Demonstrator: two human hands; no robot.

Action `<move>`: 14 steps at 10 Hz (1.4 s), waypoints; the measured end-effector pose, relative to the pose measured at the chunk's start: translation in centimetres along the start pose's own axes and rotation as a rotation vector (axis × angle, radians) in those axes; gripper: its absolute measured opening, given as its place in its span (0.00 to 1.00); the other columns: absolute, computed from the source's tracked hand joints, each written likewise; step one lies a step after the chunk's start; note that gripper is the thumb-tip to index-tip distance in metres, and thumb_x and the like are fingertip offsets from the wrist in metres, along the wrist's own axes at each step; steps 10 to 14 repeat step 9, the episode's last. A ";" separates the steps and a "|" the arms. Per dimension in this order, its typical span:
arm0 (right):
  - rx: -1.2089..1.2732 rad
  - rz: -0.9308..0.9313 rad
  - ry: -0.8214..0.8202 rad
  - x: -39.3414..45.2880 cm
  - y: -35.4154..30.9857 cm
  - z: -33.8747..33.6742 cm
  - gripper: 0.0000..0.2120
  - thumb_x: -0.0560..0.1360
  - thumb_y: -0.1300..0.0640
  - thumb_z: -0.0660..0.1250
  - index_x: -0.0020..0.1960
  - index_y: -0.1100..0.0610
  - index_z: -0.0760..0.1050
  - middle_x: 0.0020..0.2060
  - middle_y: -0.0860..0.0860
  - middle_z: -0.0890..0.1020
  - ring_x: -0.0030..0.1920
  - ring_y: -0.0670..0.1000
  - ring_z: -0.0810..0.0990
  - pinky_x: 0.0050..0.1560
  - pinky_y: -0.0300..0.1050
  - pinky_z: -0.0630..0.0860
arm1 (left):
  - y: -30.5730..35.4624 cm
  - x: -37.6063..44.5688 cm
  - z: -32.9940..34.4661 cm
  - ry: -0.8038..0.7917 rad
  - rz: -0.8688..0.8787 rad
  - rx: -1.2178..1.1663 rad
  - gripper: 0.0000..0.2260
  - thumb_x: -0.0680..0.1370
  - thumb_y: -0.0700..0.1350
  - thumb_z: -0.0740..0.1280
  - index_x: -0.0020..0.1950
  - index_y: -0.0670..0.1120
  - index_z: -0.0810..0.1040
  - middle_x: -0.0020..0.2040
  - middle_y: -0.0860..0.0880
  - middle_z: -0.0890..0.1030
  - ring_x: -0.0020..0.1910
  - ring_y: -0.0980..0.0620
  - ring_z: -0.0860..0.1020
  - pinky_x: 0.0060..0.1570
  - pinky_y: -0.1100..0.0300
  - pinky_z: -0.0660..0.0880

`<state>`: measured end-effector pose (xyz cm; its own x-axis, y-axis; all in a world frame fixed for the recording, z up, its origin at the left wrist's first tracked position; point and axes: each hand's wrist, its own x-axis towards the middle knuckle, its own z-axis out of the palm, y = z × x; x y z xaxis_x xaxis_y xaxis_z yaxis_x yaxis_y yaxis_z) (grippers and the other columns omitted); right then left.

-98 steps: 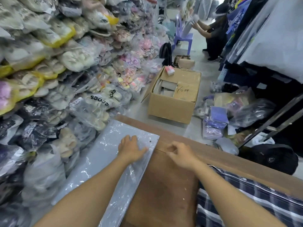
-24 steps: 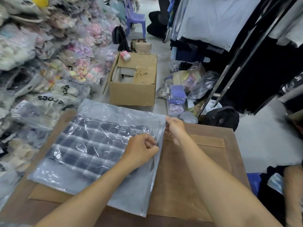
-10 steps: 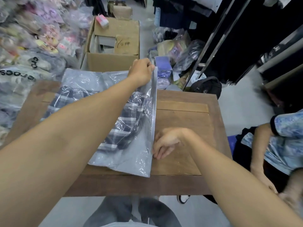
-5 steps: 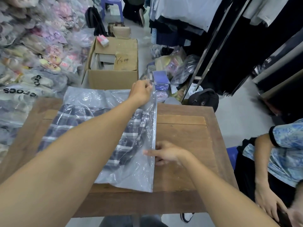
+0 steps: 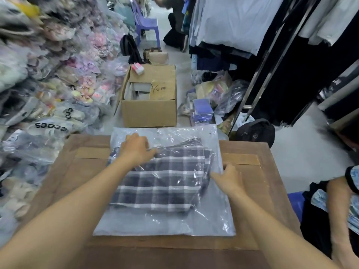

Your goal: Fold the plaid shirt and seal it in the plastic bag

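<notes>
Head: bagged plaid shirt point(image 5: 163, 183) between hands; left hand point(image 5: 137, 150) atop.

My left hand point(image 5: 137, 150) and right hand point(image 5: 229, 179) are bare, with no gloves, rings or watch; both forearms over the wooden table point(image 5: 272, 191) show no sleeves.

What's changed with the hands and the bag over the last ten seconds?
The plaid shirt, earlier loose at the table's right, now lies folded inside the plastic bag. The left hand has dropped from the raised right edge to press flat on the far part; the right hand moved up along the right edge. The bag stays on the wooden table.
</notes>
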<state>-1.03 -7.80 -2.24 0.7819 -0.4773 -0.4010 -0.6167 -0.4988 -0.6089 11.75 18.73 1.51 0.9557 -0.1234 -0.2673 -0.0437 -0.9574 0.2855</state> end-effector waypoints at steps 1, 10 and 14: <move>-0.342 -0.397 0.141 -0.9 -1.0 0.6 0.31 0.75 0.38 0.66 0.73 0.51 0.65 0.72 0.54 0.66 0.72 0.56 0.64 0.70 0.55 0.69 | -2.9 -1.3 -0.5 -0.230 0.020 0.189 0.49 0.56 0.83 0.58 0.67 0.53 0.74 0.68 0.44 0.71 0.70 0.39 0.65 0.67 0.44 0.68; -0.155 -0.420 -0.140 4.1 -8.0 -2.0 0.31 0.79 0.38 0.63 0.76 0.52 0.65 0.74 0.49 0.67 0.75 0.51 0.64 0.73 0.48 0.64 | -0.3 1.8 0.6 -0.064 0.165 -0.443 0.38 0.70 0.66 0.70 0.76 0.52 0.65 0.78 0.49 0.62 0.78 0.49 0.58 0.75 0.54 0.57; -0.155 -0.420 -0.140 4.1 -8.0 -2.0 0.31 0.79 0.38 0.63 0.76 0.52 0.65 0.74 0.49 0.67 0.75 0.51 0.64 0.73 0.48 0.64 | -0.3 1.8 0.6 -0.064 0.165 -0.443 0.38 0.70 0.66 0.70 0.76 0.52 0.65 0.78 0.49 0.62 0.78 0.49 0.58 0.75 0.54 0.57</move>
